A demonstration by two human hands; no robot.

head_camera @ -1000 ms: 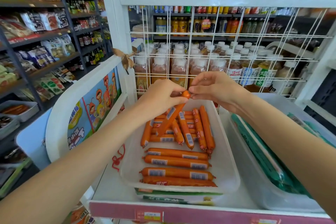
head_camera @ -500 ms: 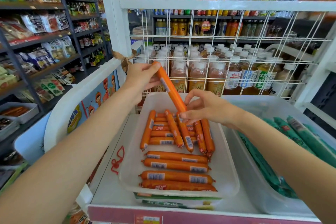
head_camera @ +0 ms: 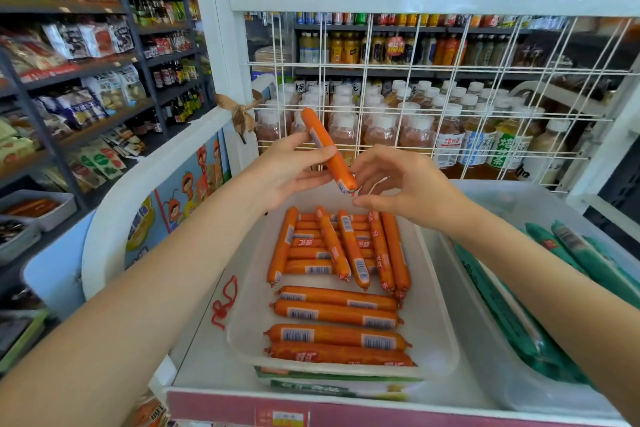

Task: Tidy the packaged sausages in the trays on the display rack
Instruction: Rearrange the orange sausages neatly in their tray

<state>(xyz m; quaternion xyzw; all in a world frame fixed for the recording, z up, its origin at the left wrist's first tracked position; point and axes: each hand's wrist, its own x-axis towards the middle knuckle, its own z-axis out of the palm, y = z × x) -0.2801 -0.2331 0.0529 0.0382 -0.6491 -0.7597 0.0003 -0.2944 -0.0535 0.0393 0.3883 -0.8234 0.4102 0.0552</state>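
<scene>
A: Left hand is pinching one sausage, tilted, above the tray at 12 o'clock.
B: Right hand?
A: Fingers loosely curled, touching its lower tip.
B: Risk?
A: Slick wrapper slipping, dropping onto the sausages lying at 6 o'clock.

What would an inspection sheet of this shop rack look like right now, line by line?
Surface: white display rack with a wire grid back.
Job's things: orange sausages in the white tray, some lying crosswise, some lengthwise; one held sausage raised above the tray; green sausages in the clear tray beside it.
Clutter: red string left of the white tray.
Fingers: left hand grips the held sausage; right hand has its fingers at the lower tip.
Cables: nothing seen.
Surroundings: bottled drinks behind the grid, snack shelves at left.
</scene>
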